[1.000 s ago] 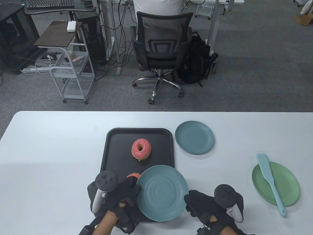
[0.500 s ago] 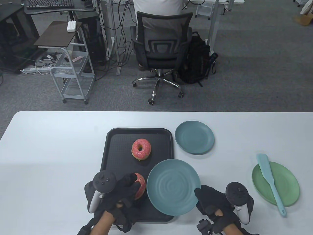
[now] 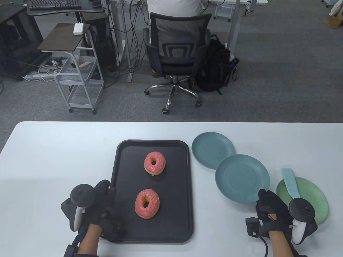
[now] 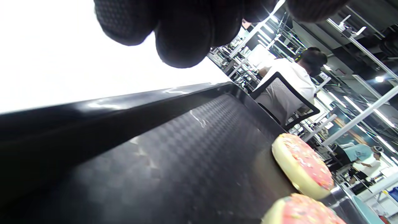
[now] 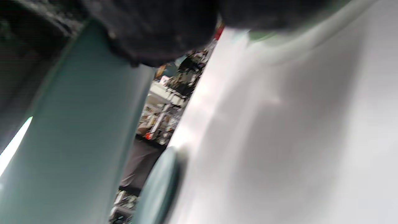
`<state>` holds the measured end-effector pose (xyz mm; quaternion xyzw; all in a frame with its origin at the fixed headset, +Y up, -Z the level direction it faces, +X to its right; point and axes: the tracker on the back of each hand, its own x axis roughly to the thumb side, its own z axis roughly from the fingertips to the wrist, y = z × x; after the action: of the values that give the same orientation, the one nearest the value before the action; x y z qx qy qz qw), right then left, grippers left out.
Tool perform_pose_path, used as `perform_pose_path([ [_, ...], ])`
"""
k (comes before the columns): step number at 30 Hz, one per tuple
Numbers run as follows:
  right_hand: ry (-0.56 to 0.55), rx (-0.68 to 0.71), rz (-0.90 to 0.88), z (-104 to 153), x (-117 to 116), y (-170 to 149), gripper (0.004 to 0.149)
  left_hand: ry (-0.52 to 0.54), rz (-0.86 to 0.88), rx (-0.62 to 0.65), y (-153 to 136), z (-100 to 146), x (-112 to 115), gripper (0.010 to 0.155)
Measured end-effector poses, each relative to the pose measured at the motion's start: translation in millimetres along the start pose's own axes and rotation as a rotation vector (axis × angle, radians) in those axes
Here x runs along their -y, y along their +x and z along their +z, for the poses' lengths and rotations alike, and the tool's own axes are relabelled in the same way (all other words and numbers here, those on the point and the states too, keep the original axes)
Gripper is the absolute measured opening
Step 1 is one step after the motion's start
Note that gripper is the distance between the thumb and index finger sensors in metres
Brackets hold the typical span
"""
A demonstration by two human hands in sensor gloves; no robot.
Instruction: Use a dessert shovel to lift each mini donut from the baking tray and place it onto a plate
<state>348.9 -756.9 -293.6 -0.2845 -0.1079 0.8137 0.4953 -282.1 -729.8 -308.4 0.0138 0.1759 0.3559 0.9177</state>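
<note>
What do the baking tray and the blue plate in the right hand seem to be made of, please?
The baking tray looks like black plastic: glossy rim, floor with a fine matte woven-looking texture. The blue plate held by the right hand looks like matte plastic or melamine, uniform teal with no glaze shine; ceramic can't be excluded.

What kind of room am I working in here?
Most likely an office or lab, not a kitchen: a mesh office chair with someone seated, a keyboard on a desk, and cables across grey carpet beyond the white table.
</note>
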Motion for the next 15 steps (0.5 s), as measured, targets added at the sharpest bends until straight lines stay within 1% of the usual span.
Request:
perform_pose_path([
  [5, -0.031, -0.115, 0.043, -10, 12, -18, 0.043, 0.002, 0.010, -0.021, -6, -3, -1, 0.054],
  [9, -0.009, -0.115, 0.079, -11, 8, -19, 0.044, 0.001, 0.010, -0.021, -5, -3, -1, 0.055],
  [15, 0.006, -0.118, 0.182, -10, 1, -20, 0.044, -0.004, 0.005, -0.021, -5, -3, -1, 0.054],
])
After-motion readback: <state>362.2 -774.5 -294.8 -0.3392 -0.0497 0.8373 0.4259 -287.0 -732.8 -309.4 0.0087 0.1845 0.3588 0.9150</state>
